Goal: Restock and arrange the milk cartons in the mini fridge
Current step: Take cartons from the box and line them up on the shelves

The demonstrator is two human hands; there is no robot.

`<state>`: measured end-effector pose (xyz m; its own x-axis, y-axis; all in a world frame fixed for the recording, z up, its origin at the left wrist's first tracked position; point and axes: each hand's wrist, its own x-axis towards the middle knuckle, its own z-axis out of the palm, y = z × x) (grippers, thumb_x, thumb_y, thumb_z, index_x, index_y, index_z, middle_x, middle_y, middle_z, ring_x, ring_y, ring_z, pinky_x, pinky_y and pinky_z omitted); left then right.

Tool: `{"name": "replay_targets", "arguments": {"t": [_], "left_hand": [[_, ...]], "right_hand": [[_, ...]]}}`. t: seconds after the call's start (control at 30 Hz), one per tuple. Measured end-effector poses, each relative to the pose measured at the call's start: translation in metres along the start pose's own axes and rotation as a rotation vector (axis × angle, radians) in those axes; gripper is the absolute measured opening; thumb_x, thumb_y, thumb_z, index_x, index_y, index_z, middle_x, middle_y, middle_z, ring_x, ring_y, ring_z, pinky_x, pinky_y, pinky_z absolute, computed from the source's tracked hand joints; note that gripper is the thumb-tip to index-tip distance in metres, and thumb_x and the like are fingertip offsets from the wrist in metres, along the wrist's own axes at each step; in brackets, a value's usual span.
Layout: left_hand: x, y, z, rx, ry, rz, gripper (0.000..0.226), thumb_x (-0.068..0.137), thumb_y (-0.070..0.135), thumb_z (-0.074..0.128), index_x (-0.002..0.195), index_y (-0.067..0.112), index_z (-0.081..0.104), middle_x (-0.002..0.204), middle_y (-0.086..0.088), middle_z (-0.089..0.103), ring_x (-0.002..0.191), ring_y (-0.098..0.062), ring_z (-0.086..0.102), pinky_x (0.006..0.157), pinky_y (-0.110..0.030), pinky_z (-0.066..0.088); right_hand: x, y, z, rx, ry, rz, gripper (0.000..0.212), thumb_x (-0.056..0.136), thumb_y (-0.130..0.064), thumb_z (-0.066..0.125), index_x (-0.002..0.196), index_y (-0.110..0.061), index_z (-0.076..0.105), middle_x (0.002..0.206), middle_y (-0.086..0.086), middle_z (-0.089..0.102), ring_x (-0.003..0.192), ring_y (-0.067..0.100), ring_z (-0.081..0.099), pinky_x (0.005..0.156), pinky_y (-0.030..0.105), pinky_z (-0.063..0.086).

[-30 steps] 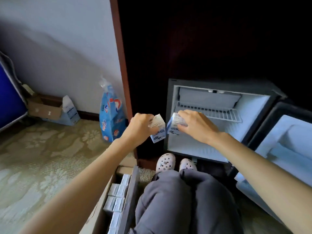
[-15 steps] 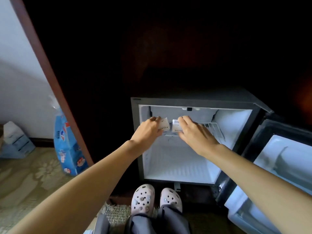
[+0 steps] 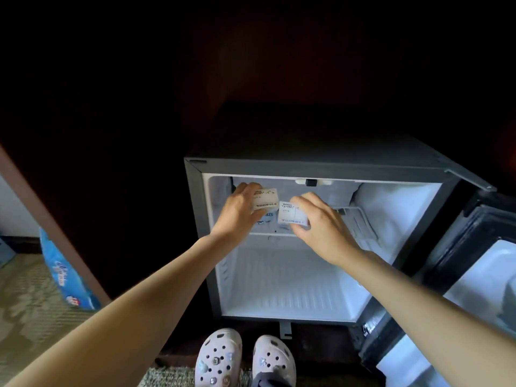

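Counting first, we find two milk cartons, one mini fridge (image 3: 329, 166) with one wire shelf (image 3: 356, 219) in its upper part, and one door (image 3: 472, 247) swung open to the right. Both cartons are inside the fridge opening, up at shelf level, side by side and nearly touching. Below the shelf the white interior has a ribbed floor.

Our left grip (image 3: 240, 212) is closed round the left end of the left carton (image 3: 265, 199), the fingers curled over its far edge. That carton sits a little higher than its neighbour and is slightly tilted, its white printed face and a line of code turned toward us. Our right grip (image 3: 321, 223) has hold of the right carton (image 3: 291, 216) by its right side, with bent fingers over the top edge and the thumb at the lower edge. This carton is low, close to the shelf's front edge. We cannot tell whether either carton rests on the wire, since our hands cover the contact.

On the floor at the foot of the fridge we count two pale clogs with charms, a left clog (image 3: 219, 356) and a right clog (image 3: 275, 358), side by side. One blue printed bag (image 3: 64, 275) stands at the left against a dark wooden panel (image 3: 111, 219), on patterned carpet (image 3: 25, 317).
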<state>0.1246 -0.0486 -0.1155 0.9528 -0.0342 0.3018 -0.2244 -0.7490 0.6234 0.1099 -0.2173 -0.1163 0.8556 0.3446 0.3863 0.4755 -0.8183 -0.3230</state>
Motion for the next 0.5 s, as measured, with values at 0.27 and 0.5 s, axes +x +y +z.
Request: {"name": "replay_targets", "arguments": {"t": [0.27,0.5], "left_hand": [[0.018,-0.019,0.028,-0.385,0.018,-0.297,0.051,0.075,0.000,0.074,0.120,0.004,0.051,0.125,-0.008,0.060,0.108,-0.019,0.060,0.082,-0.022,0.052],[0.045,-0.038,0.041,-0.505,0.063,-0.411,0.046,0.075,-0.002,0.072,0.116,0.004,0.051,0.117,-0.012,0.063,0.109,-0.027,0.061,0.092,-0.034,0.052]], "right_hand": [[0.016,0.019,0.025,0.644,-0.048,0.399,0.049,0.077,-0.006,0.071,0.121,-0.018,0.054,0.108,0.000,0.064,0.084,0.015,0.055,0.064,0.021,0.049],[0.036,0.033,0.041,0.598,-0.075,0.419,0.043,0.084,-0.006,0.066,0.122,-0.008,0.046,0.120,0.007,0.061,0.098,0.023,0.060,0.082,0.039,0.055]]}}
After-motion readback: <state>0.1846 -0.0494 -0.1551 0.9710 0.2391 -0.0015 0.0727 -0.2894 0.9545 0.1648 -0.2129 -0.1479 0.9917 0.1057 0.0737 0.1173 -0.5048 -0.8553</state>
